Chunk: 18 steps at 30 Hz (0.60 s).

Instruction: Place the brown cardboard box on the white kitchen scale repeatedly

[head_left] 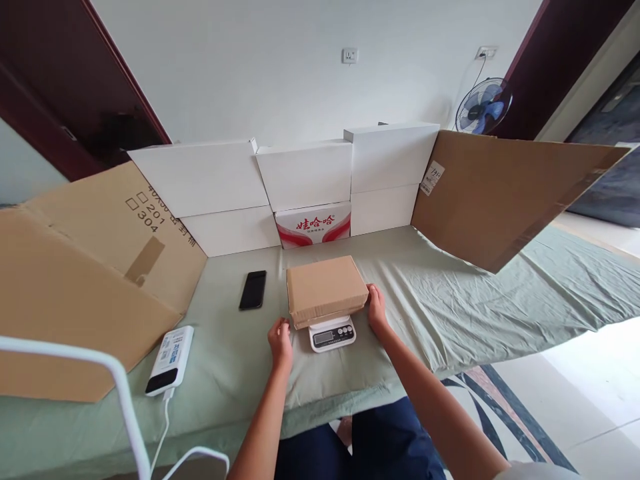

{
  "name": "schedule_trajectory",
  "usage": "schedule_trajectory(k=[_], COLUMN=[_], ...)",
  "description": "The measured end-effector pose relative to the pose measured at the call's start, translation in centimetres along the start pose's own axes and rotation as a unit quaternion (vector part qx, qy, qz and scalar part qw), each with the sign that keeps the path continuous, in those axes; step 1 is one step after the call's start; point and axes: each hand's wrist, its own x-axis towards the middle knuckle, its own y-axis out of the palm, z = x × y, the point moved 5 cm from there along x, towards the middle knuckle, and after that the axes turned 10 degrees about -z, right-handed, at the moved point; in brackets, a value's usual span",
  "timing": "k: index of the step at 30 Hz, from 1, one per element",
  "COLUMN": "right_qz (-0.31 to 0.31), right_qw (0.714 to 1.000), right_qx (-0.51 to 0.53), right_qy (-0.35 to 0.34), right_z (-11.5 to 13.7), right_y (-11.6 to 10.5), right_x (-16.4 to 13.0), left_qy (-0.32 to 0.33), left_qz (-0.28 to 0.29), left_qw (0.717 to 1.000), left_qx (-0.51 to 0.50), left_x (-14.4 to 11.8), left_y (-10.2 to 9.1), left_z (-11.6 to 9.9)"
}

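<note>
A closed brown cardboard box (327,285) lies flat on a small white kitchen scale (333,335), covering its platform. The scale's grey display and round buttons stick out in front; I cannot read a figure on it. Beside the box's near left corner, my left hand (281,340) is closed, its fingers curled, with a slight gap to the cardboard. My right hand (377,308) has its bent fingers against the box's right end, partly hidden by the corner.
A black phone (253,290) lies left of the box. Farther left is a white power bank (170,360) with a cable, near a white curved tube (117,373). White boxes (305,175) line the back; large cardboard sheets (500,193) stand at both sides on the green cloth (225,373).
</note>
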Motion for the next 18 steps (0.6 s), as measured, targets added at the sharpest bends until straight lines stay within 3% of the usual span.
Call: schedule_trajectory(k=[18], right_qz=[-0.025], right_qw=[0.999], right_qx=[0.027], right_qy=[0.011], right_z=[-1.4], right_y=[0.2], right_x=[0.7], left_qy=[0.017], left_qz=[0.023], left_qw=[0.999], left_qx=[-0.026], left_x=[0.3], left_y=[0.3], left_z=[-0.5])
